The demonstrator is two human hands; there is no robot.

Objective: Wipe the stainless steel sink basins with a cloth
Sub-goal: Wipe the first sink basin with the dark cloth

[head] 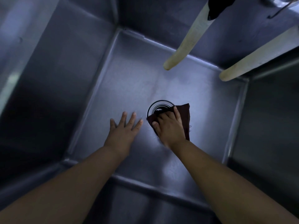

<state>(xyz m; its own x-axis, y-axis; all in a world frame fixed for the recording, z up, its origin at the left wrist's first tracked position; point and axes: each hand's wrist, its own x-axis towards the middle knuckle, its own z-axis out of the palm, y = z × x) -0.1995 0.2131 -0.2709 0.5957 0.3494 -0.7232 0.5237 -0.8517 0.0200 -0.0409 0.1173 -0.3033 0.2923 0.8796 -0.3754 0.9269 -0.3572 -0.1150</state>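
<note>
I look straight down into a deep stainless steel sink basin [129, 78]. A round dark drain [157, 106] sits near the middle of its floor. My right hand [169, 125] presses a dark cloth [185, 117] flat on the floor, right at the drain's near right rim, covering part of it. My left hand [124, 128] lies flat on the basin floor just left of the drain, fingers spread, holding nothing. Both forearms reach down from the near edge.
Two pale, off-white hoses hang into the basin from the upper right, one [182, 50] ending above the floor behind the drain, the other [252, 62] near the right wall. Steep steel walls enclose the floor on all sides.
</note>
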